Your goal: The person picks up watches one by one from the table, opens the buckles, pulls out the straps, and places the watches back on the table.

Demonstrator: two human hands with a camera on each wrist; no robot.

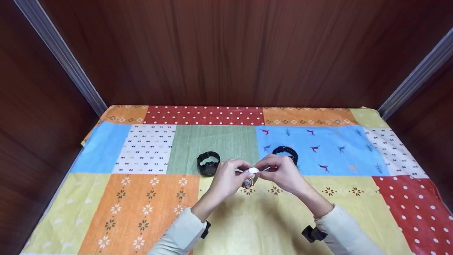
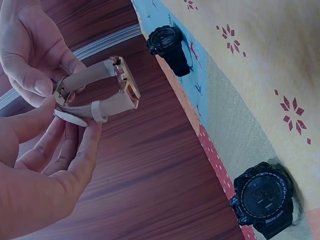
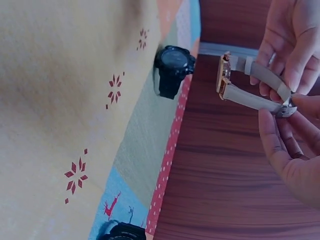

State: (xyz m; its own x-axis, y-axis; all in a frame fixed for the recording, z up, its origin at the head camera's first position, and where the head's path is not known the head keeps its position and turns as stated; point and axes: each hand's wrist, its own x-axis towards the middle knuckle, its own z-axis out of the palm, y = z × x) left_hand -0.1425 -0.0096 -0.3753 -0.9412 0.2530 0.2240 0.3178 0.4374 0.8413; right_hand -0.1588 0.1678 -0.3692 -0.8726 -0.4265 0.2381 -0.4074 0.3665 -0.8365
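Observation:
Both hands hold a wristwatch [image 2: 131,82] with a rose-gold case and a pale strap, raised over the yellow patch of the cloth. My left hand [image 1: 227,177] pinches the strap's free end and keeper-loop side, as the left wrist view shows. With thumb and fingers, my right hand [image 1: 283,175] grips the other strap half at the metal buckle [image 3: 286,110]. The two strap ends meet at the buckle, so the strap forms a loop. In the head view the watch dial [image 1: 247,182] hangs below the fingers, partly covered by them.
A black digital watch [image 1: 208,163] stands on the cloth just left of my left hand. Another black watch [image 1: 286,153] lies behind my right hand, partly hidden by it. The patchwork tablecloth [image 1: 148,212] meets a brown wood-grain panel [image 1: 226,53] at the back.

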